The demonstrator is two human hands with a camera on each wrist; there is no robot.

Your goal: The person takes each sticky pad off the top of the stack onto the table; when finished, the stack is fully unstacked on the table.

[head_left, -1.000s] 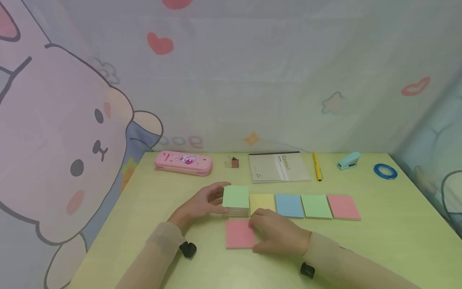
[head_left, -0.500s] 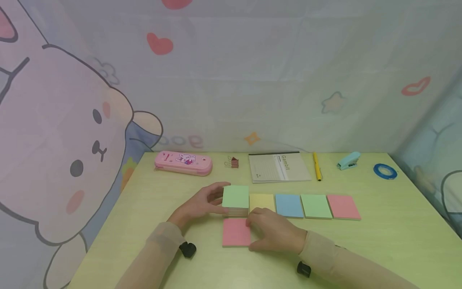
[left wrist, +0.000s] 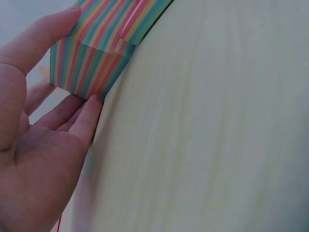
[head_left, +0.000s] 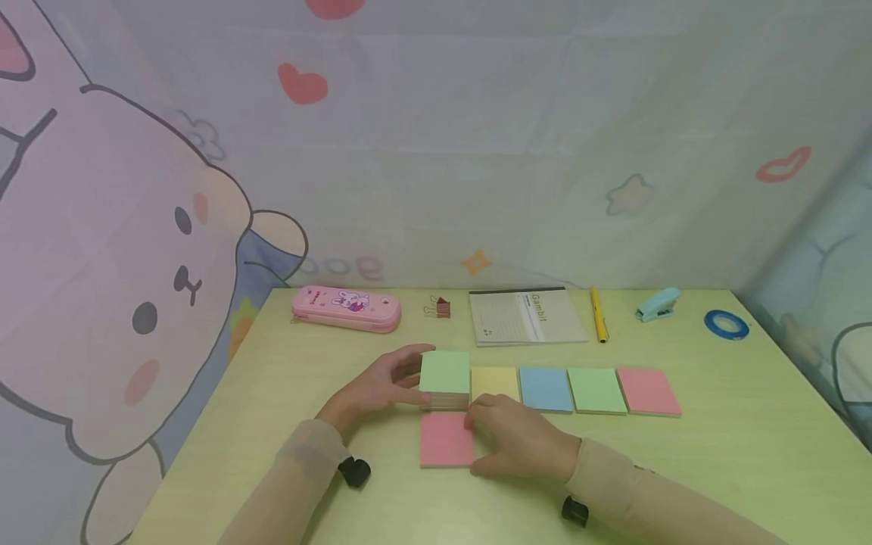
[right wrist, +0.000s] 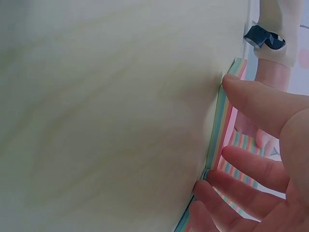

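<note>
A tall stack of sticky note pads (head_left: 446,372), green on top with striped layered sides, stands at the left end of a row of pads. My left hand (head_left: 381,384) holds its left side, thumb at the front and fingers behind. In the left wrist view, the thumb and fingertips lie against the striped sides (left wrist: 99,63). Directly in front of the stack lies a pink sticky note pad (head_left: 446,440), flat on the table. My right hand (head_left: 523,437) holds its right side between thumb and fingers; the right wrist view shows the thumb at one corner of its layered edge (right wrist: 219,128).
Yellow (head_left: 495,384), blue (head_left: 546,389), green (head_left: 597,390) and pink (head_left: 649,391) pads continue the row rightward. Behind stand a pink pencil case (head_left: 347,308), binder clips (head_left: 441,306), a notebook (head_left: 527,316), a yellow pen (head_left: 599,315), a mint stapler (head_left: 658,304) and blue tape (head_left: 727,325).
My right hand has slid the pink pad slightly left and away from me, lining it up with the stack; over the last half second it holds still. My left hand stays in place.
</note>
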